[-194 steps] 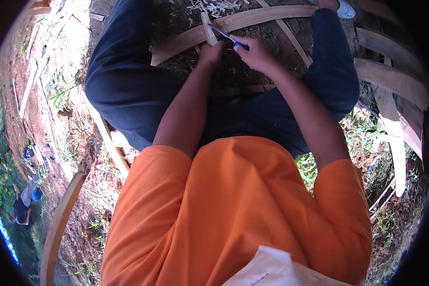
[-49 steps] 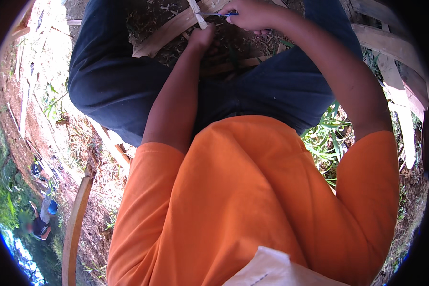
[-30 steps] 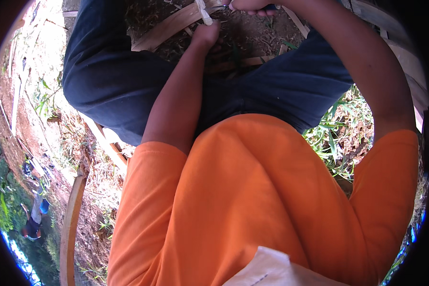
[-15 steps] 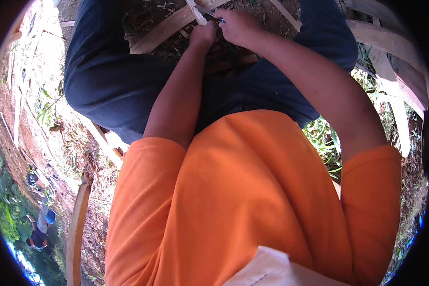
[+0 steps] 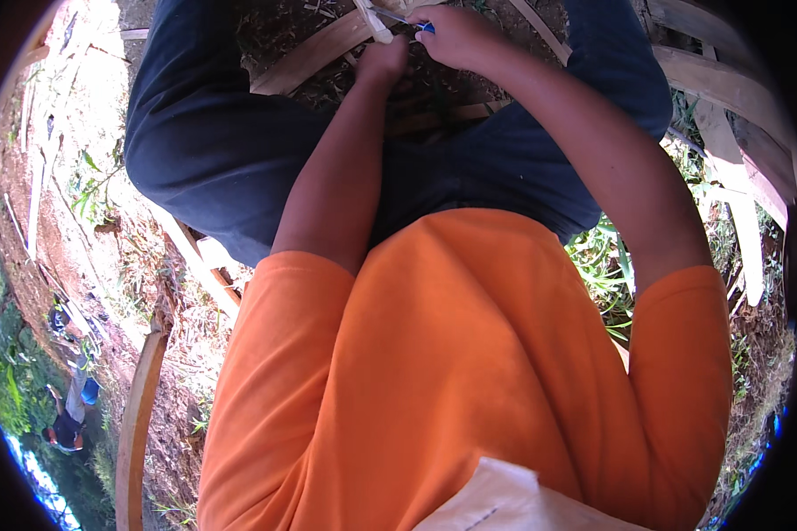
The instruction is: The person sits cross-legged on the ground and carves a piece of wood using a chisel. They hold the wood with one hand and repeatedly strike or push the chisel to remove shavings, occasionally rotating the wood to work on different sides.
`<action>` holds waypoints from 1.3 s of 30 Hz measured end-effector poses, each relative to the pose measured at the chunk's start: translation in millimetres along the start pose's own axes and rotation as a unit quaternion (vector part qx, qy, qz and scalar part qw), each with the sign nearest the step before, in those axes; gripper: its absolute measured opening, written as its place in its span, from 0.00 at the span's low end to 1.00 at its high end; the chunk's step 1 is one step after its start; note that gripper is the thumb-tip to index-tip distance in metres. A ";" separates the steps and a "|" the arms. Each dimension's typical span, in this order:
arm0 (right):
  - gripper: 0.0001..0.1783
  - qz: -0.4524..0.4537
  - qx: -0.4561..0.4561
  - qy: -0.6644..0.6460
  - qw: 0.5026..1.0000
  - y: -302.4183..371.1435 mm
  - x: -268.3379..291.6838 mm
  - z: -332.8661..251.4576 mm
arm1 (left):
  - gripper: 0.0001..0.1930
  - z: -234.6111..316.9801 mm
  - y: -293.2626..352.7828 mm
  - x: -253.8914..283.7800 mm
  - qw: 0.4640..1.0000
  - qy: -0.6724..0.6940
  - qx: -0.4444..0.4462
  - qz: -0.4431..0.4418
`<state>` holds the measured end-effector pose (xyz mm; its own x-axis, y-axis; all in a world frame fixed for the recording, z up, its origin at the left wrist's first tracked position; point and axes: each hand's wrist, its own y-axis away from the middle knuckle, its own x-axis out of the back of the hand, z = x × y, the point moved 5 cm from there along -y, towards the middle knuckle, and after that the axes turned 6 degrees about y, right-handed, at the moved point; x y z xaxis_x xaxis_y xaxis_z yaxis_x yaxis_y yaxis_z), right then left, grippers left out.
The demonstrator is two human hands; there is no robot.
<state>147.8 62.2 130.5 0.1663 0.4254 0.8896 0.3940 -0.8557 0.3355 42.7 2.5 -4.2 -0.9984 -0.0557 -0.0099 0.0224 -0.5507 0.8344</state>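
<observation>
Between my knees, near the top of the head view, my left hand (image 5: 383, 62) is closed around the lower end of a pale, whittled wooden stick (image 5: 375, 23). The stick's upper part runs out of the picture. To its right, my right hand (image 5: 459, 37) grips a knife (image 5: 427, 27) by its blue handle, most of which the fingers cover. The thin grey blade points left and reaches the stick; whether it cuts into the wood or only lies against it I cannot tell.
A flat wooden board (image 5: 314, 55) lies under my hands over soil and shavings. More planks (image 5: 717, 75) lie to the right, and a curved timber strip (image 5: 140, 425) stands at the lower left. Another person (image 5: 69, 420) is far off at the left.
My right hand has shifted slightly right and up, and more of the blue handle shows. My left hand keeps its hold on the stick. The whole view has shifted a little.
</observation>
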 end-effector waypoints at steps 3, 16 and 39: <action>0.14 0.001 -0.029 0.043 0.999 2.2 -3.8 -3.1 | 0.29 6.7 -6.4 0.6 0.998 -0.053 -0.031 -0.021; 0.20 0.051 -0.206 -0.318 0.924 -30.3 8.3 27.9 | 0.32 -3.9 4.9 6.0 0.999 0.034 0.013 -0.009; 0.15 -0.323 -0.028 0.134 0.937 -35.2 36.9 -41.6 | 0.35 2.8 7.7 9.0 0.999 -0.013 -0.028 -0.040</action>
<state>102.5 95.7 164.4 -0.3255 0.7771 0.5387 0.2853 -0.4624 0.8395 33.8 0.1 3.7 -0.9981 0.0124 -0.0601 -0.0556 -0.5986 0.7991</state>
